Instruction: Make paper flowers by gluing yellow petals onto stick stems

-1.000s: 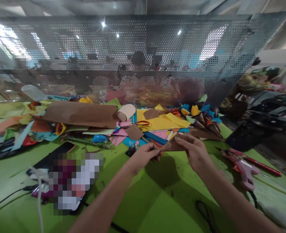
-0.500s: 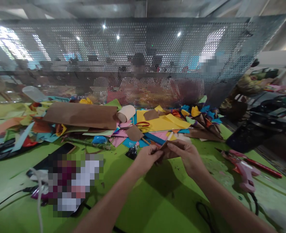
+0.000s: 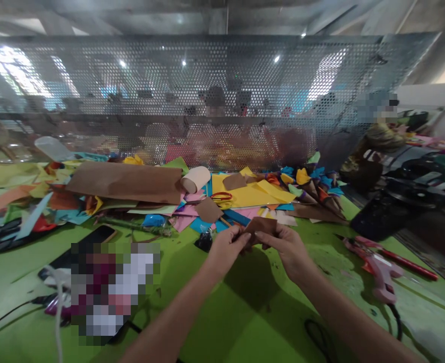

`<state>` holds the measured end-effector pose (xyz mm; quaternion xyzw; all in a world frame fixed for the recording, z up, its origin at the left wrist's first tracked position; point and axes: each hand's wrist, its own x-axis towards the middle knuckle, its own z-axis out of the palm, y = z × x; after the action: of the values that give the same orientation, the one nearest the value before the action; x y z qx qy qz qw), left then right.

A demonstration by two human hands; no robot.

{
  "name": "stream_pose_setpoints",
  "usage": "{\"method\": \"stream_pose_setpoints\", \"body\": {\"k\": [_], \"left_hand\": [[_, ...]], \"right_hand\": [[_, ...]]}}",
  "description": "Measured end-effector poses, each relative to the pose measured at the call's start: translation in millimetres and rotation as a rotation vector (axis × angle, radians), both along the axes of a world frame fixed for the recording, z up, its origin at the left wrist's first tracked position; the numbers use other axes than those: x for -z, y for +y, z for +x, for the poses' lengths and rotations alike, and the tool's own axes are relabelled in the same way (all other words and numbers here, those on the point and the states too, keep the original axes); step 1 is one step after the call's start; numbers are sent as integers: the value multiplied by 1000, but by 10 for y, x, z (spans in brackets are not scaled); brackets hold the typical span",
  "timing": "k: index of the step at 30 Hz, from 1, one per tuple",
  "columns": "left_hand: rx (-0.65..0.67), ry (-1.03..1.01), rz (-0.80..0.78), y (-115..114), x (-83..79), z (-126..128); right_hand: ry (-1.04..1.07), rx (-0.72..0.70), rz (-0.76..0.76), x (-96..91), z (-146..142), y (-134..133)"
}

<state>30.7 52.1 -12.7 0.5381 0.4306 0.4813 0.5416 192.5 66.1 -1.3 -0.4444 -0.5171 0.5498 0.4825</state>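
Held above the green table (image 3: pixel 210 322) is a small piece of brown paper (image 3: pixel 263 228), its lower edge hidden by my fingers. My left hand (image 3: pixel 228 247) pinches its left side between thumb and fingers. On the right side, my right hand (image 3: pixel 284 246) grips it the same way, thumb in front. Just beyond lie a square of brown paper (image 3: pixel 208 209), red-handled scissors (image 3: pixel 222 195) and a small black plastic bag (image 3: pixel 204 241).
A pink glue gun (image 3: pixel 384 275) and a red pen-like stick (image 3: pixel 411 264) lie at right. At left are a phone (image 3: pixel 93 239) and cables. Coloured paper and a large brown sheet (image 3: pixel 127 180) line the back, before a perforated metal screen (image 3: pixel 139 101). Another person sits far right.
The brown paper has turned so that more of its flat face shows above my fingers. My right hand has shifted its thumb slightly left and down along the paper.
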Motion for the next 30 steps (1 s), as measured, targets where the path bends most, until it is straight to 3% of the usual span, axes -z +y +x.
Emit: {"method": "stream_pose_setpoints", "body": {"k": [7,17,23,30], "left_hand": [[-18,-35,-52,14,16,23],[-68,-21,-31,18,-30,-17],[-86,-31,-37,35,-8,-15],[-429,-126,72,191,-142,-344]], "right_hand": [[-44,-42,12,-54,20,14],[41,207,137,-152,109,42],[-31,5,77,-133,77,18],[-179,179,204,-89,219,136]]}}
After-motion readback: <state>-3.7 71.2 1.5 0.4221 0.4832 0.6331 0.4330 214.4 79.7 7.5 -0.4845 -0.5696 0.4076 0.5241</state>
